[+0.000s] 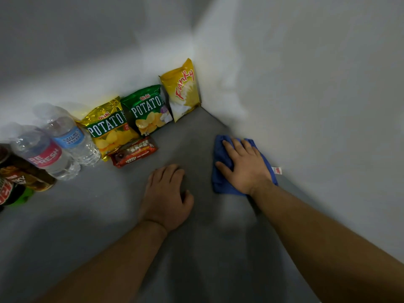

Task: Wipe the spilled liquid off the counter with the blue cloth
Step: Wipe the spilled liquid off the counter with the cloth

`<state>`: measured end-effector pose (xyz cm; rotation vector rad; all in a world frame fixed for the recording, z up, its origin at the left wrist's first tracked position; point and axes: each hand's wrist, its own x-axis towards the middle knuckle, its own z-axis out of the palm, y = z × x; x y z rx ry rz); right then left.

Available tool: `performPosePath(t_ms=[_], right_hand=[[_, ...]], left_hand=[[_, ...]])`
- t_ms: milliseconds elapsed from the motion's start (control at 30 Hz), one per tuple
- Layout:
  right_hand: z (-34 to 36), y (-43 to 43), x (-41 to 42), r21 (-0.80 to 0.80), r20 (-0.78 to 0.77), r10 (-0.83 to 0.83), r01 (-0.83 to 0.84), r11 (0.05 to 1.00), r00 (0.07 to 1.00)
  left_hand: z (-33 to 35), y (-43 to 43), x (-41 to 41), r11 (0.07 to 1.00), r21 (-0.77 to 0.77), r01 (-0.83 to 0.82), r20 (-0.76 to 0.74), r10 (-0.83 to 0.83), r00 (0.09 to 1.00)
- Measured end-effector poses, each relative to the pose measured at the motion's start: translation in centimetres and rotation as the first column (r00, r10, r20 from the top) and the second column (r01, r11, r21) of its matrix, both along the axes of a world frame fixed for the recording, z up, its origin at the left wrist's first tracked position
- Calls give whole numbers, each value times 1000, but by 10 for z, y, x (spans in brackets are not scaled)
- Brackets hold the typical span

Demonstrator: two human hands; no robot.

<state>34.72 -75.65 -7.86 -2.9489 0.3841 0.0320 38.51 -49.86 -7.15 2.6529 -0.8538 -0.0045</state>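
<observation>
A blue cloth (pixel 220 154) lies on the grey counter (pixel 192 136) close to the right wall. My right hand (pixel 244 167) presses flat on the cloth with its fingers spread and straight. My left hand (pixel 167 197) rests palm down on the bare counter, a short way left of the cloth, fingers loosely bent and holding nothing. I cannot make out any liquid on the counter surface.
Snack bags stand along the back wall: a yellow Funky bag (pixel 182 88) in the corner, then two Oishi potato chip bags (pixel 146 110) (pixel 109 127). A brown chocolate bar (pixel 134 153) lies in front. Water bottles (pixel 70 138) (pixel 43 156) and soda bottles (pixel 15 182) lie at the left.
</observation>
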Motion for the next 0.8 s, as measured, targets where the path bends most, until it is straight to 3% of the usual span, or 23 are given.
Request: performPosePath(t_ms=[433,800], right_hand=[[-4,-18,-139,32,-14,-95,95,995,995],[-4,-27,-232,63,-16,-235,235,970,972]], left_hand=[[10,-1,-18,999,-36,31,-4,-31,1000],[10,4,-111,963,-204,177,9,-179,984]])
